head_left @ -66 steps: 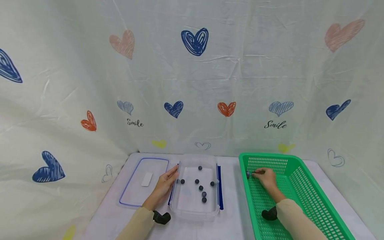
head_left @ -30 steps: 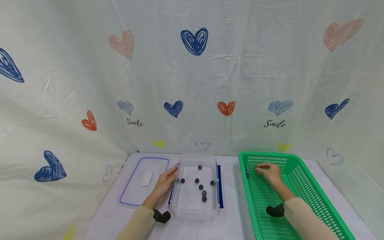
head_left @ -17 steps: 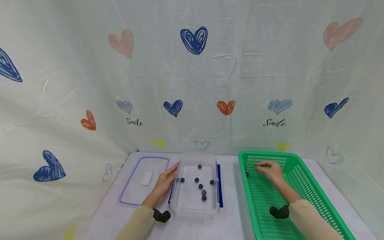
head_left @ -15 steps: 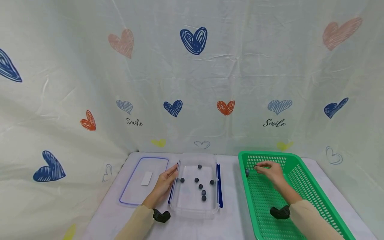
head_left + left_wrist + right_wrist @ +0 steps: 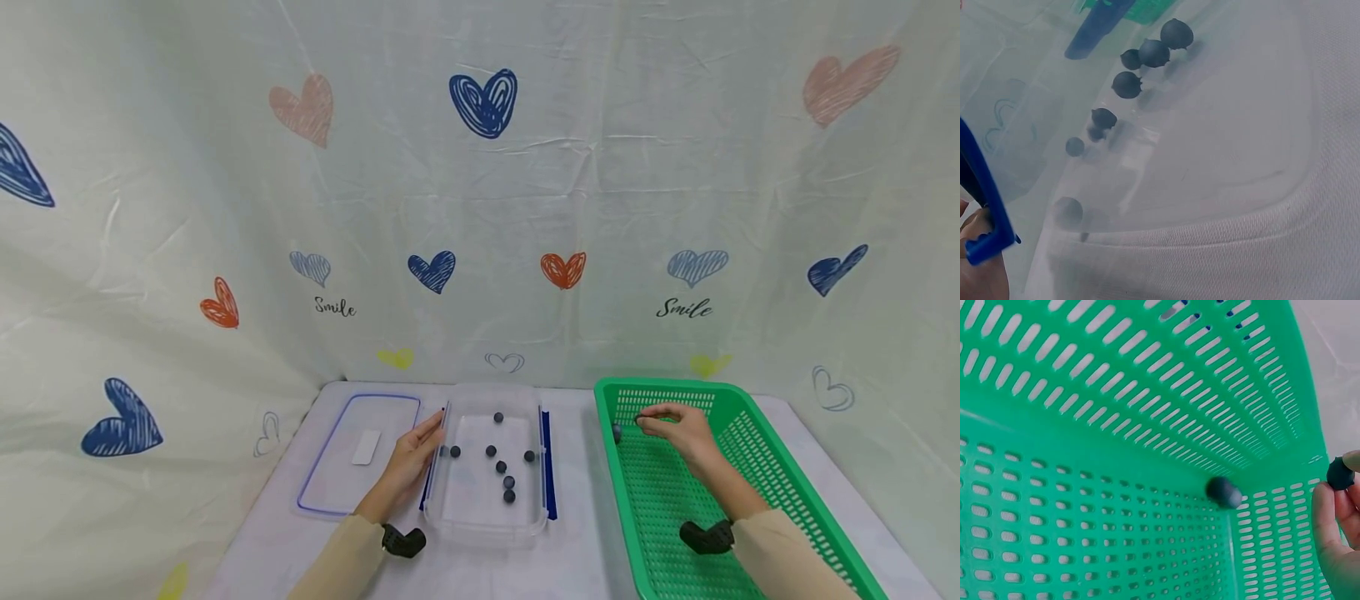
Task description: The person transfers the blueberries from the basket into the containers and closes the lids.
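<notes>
In the head view my left hand [image 5: 408, 460] rests with extended fingers against the left side of a clear plastic box [image 5: 487, 530]. A blue latch flap [image 5: 988, 212] stands beside that hand in the left wrist view. Several blueberries [image 5: 501, 467] lie scattered on the box's floor. My right hand [image 5: 686, 433] is over the far left part of a green basket [image 5: 624, 500]. Thumb and fingertips pinch one dark blueberry [image 5: 1340, 474], seen clearly in the right wrist view. Another blueberry [image 5: 1224, 492] lies inside the basket near a corner.
Left of the box lies its clear lid [image 5: 322, 454] with a blue seal, with a white rectangular piece [image 5: 366, 447] on it. A second blue flap [image 5: 550, 467] hangs on the box's right. Behind the white-covered table hangs a heart-printed curtain [image 5: 487, 192].
My right hand has drawn right, away from the basket's left wall, with a blueberry between its fingers, then stayed nearly still. The left hand and the box have kept their places.
</notes>
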Motion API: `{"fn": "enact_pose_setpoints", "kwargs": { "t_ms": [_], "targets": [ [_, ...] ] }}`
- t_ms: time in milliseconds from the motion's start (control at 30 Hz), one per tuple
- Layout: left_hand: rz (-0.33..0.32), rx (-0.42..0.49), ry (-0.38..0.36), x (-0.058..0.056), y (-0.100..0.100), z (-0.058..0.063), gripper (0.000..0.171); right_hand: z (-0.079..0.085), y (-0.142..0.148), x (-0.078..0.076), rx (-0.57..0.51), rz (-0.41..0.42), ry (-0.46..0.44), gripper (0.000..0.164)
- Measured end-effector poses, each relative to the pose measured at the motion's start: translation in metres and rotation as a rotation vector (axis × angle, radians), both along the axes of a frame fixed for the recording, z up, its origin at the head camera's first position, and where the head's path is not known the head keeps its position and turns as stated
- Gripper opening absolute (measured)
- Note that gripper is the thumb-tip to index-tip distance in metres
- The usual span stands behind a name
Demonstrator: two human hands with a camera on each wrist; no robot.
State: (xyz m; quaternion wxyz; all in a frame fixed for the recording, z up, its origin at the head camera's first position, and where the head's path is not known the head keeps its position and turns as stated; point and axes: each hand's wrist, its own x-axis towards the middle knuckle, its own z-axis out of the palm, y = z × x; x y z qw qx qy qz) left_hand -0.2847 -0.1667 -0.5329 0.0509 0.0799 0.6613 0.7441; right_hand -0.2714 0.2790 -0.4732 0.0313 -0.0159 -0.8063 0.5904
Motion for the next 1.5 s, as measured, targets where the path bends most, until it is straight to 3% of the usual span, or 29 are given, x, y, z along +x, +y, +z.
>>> {"fn": "enact_pose_setpoints", "kwargs": {
  "t_ms": [733, 1500],
  "targets": [
    [-0.008, -0.004, 0.006, 0.0, -0.002, 0.001, 0.055, 0.018, -0.012, 0.009, -0.068, 0.049, 0.008, 0.04],
    [0.005, 0.022, -0.003, -0.002, 0.0, -0.002, 0.056, 0.034, -0.05, 0.001, -0.085, 0.14, 0.003, 0.04]
  ]
}}
